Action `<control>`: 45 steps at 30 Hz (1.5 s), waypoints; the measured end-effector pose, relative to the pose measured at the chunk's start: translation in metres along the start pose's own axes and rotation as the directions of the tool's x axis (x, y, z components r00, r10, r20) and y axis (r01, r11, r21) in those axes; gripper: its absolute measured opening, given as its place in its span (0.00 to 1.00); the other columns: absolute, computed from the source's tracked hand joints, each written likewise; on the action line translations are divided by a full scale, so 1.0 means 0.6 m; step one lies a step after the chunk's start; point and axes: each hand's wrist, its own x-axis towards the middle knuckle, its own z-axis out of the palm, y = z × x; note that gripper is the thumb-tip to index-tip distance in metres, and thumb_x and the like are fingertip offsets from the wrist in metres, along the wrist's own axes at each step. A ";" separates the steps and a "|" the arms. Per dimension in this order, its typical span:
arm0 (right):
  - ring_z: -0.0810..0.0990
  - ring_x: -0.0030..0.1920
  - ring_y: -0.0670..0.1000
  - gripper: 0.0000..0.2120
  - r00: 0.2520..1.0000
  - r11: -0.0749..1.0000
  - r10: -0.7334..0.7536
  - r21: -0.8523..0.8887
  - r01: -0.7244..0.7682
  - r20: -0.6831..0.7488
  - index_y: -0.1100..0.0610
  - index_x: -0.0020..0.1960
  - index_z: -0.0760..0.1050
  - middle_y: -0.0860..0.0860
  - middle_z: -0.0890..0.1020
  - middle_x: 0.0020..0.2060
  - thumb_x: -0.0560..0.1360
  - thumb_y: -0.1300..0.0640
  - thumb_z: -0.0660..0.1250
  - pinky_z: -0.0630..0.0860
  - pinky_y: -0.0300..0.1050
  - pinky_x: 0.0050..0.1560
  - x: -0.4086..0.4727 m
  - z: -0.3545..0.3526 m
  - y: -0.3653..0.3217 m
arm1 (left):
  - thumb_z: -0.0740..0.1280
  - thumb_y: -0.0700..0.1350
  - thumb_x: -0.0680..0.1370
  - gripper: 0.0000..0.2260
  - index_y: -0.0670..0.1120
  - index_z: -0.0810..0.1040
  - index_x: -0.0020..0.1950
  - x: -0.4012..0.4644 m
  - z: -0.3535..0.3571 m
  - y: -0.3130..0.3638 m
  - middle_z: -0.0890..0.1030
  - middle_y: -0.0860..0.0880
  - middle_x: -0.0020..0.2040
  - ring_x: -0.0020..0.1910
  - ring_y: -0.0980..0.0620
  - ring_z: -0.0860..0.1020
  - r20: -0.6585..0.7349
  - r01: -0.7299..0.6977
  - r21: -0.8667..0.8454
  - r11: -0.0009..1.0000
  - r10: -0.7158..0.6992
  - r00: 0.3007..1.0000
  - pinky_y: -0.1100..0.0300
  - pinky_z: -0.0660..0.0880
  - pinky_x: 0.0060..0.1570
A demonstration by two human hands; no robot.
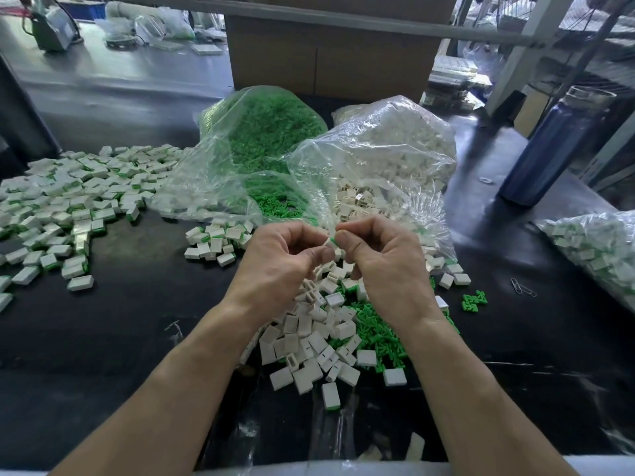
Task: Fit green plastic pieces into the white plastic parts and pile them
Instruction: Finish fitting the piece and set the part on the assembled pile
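Both hands are raised above the dark surface (137,331), fingers curled. The left hand (281,259) and right hand (381,259) together pinch one white plastic part (330,242) with a green plastic piece at its end, between the fingertips. The part appears small, light and rigid; hold it by its flat sides, leaving the open end free. Loose stock lies directly below; the finished pile (68,201) lies to the left.

A small factory assembly bench.
Bulk clear bags (385,149) of plastic parts spill over a black table (120,324), with cardboard cartons (326,60) and metal racking (536,46) behind.
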 end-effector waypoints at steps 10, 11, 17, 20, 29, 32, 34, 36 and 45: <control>0.86 0.43 0.46 0.03 0.999 0.997 -0.030 -0.076 0.029 -0.015 0.50 0.50 0.82 0.47 0.86 0.43 0.81 0.57 0.73 0.84 0.41 0.44 -0.003 0.009 -0.003 | 0.76 0.38 0.77 0.05 0.46 0.86 0.43 -0.003 0.013 -0.005 0.86 0.48 0.38 0.34 0.53 0.80 -0.052 0.058 -0.088 0.994 -0.063 0.997 0.63 0.79 0.36; 0.85 0.44 0.46 0.03 0.999 0.992 -0.049 -0.116 0.047 -0.013 0.50 0.50 0.82 0.47 0.85 0.43 0.81 0.57 0.73 0.84 0.40 0.44 -0.003 0.009 -0.003 | 0.76 0.38 0.77 0.05 0.46 0.86 0.43 -0.004 0.014 -0.005 0.86 0.47 0.38 0.34 0.52 0.80 -0.053 0.064 -0.089 0.994 -0.069 0.996 0.63 0.80 0.36; 0.84 0.42 0.45 0.03 0.995 0.955 -0.102 -0.279 0.100 0.007 0.51 0.49 0.82 0.46 0.84 0.42 0.81 0.58 0.73 0.82 0.38 0.42 -0.001 0.008 -0.001 | 0.76 0.38 0.77 0.04 0.43 0.85 0.43 -0.004 0.013 -0.005 0.85 0.41 0.40 0.33 0.53 0.79 -0.042 0.077 -0.048 0.996 -0.079 0.996 0.63 0.79 0.35; 0.87 0.40 0.47 0.04 0.998 0.990 0.042 -0.133 -0.036 0.043 0.50 0.48 0.82 0.47 0.86 0.40 0.80 0.58 0.74 0.83 0.39 0.40 0.001 -0.001 -0.002 | 0.75 0.37 0.77 0.03 0.42 0.85 0.44 -0.006 0.012 -0.003 0.84 0.38 0.41 0.34 0.50 0.78 -0.025 0.078 -0.004 0.997 -0.078 0.997 0.53 0.80 0.37; 0.87 0.43 0.48 0.02 0.999 0.999 0.014 0.047 -0.013 -0.035 0.52 0.52 0.82 0.48 0.86 0.44 0.82 0.58 0.71 0.84 0.41 0.43 -0.008 0.015 -0.001 | 0.75 0.39 0.78 0.03 0.45 0.84 0.46 0.000 0.018 -0.008 0.85 0.52 0.38 0.36 0.58 0.82 -0.111 -0.057 0.037 0.998 0.060 0.992 0.65 0.79 0.37; 0.87 0.41 0.49 0.03 0.996 0.991 0.029 0.130 -0.019 -0.082 0.53 0.53 0.83 0.47 0.86 0.42 0.82 0.55 0.72 0.84 0.41 0.42 -0.009 0.022 0.001 | 0.76 0.44 0.79 0.03 0.47 0.83 0.47 0.002 0.020 -0.015 0.83 0.50 0.42 0.39 0.50 0.82 -0.157 -0.148 0.179 0.973 0.176 0.972 0.55 0.81 0.39; 0.87 0.39 0.50 0.03 0.993 0.981 0.054 0.189 -0.034 -0.102 0.56 0.51 0.83 0.48 0.86 0.40 0.81 0.56 0.73 0.85 0.44 0.43 -0.005 0.022 0.003 | 0.76 0.43 0.78 0.03 0.48 0.83 0.48 0.002 0.021 -0.017 0.80 0.51 0.44 0.40 0.50 0.80 -0.148 -0.214 0.281 0.935 0.263 0.953 0.53 0.81 0.40; 0.87 0.38 0.51 0.03 0.989 0.966 0.100 0.249 -0.071 -0.104 0.57 0.51 0.83 0.48 0.86 0.38 0.81 0.58 0.73 0.86 0.46 0.44 -0.001 0.021 0.005 | 0.76 0.43 0.78 0.03 0.49 0.83 0.50 0.001 0.020 -0.018 0.79 0.53 0.46 0.40 0.51 0.79 -0.126 -0.259 0.314 0.913 0.311 0.942 0.56 0.80 0.41; 0.87 0.41 0.51 0.05 0.984 0.937 0.112 0.345 -0.058 -0.139 0.56 0.55 0.84 0.50 0.87 0.43 0.80 0.62 0.74 0.86 0.51 0.47 0.009 0.007 0.013 | 0.74 0.42 0.79 0.06 0.46 0.86 0.55 0.007 0.016 -0.017 0.85 0.54 0.47 0.44 0.58 0.83 -0.185 -0.194 0.167 0.967 0.224 0.957 0.62 0.81 0.46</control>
